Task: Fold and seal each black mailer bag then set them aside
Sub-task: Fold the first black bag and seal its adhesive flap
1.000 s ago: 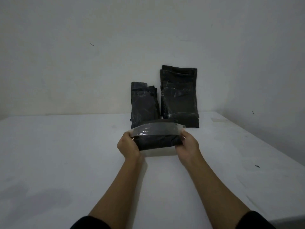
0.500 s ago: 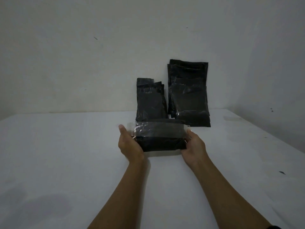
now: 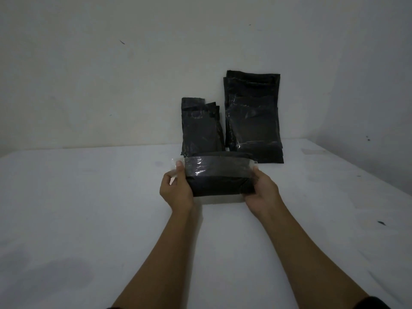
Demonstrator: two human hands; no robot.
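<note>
You face a white table (image 3: 93, 219) that runs to the far wall. At its far edge two stacks of black mailer bags stand leaning on that wall: a narrow stack (image 3: 201, 128) on the left, a wider, taller stack (image 3: 253, 121) just beside it on the right

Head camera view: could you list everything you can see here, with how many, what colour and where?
folded mailer bag: one, black, held between both hands just above the table, centre
clear strip: one, transparent and shiny, across the held bag's upper part, ends sticking out both sides
narrow bag stack: several, exact count unclear, black, leaning on the wall behind the held bag
wide bag stack: several, exact count unclear, black, leaning on the wall, right of the narrow stack
table: one, white
wall: off-white, behind the table
left hand: grips the bag's left end
right hand: grips the bag's right end
</note>
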